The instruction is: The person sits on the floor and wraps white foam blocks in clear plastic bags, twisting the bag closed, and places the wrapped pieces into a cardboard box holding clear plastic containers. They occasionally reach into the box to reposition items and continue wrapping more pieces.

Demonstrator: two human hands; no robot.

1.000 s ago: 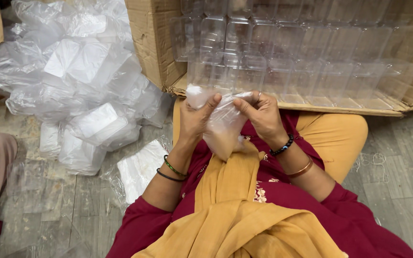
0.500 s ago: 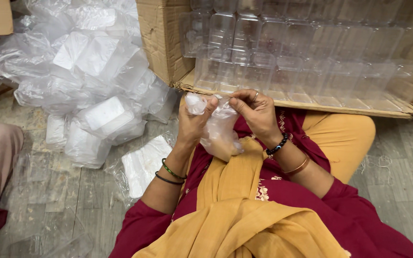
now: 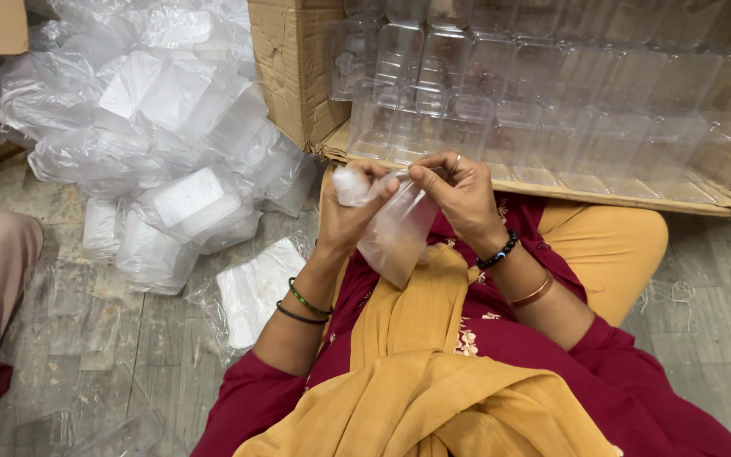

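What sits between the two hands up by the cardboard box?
In the head view, a small clear plastic bag hangs between the left hand and right hand. Both pinch its top edge, just before the cardboard box.

Straight ahead, the open cardboard box (image 3: 298, 76) packed with clear plastic containers (image 3: 501, 101) blocks the way, its flap just beyond both hands. To the left, a heap of bagged white packets (image 3: 162, 127) covers the floor (image 3: 69, 338), leaving bare boards only nearer the body. On the right, floor beside the knee lies open.
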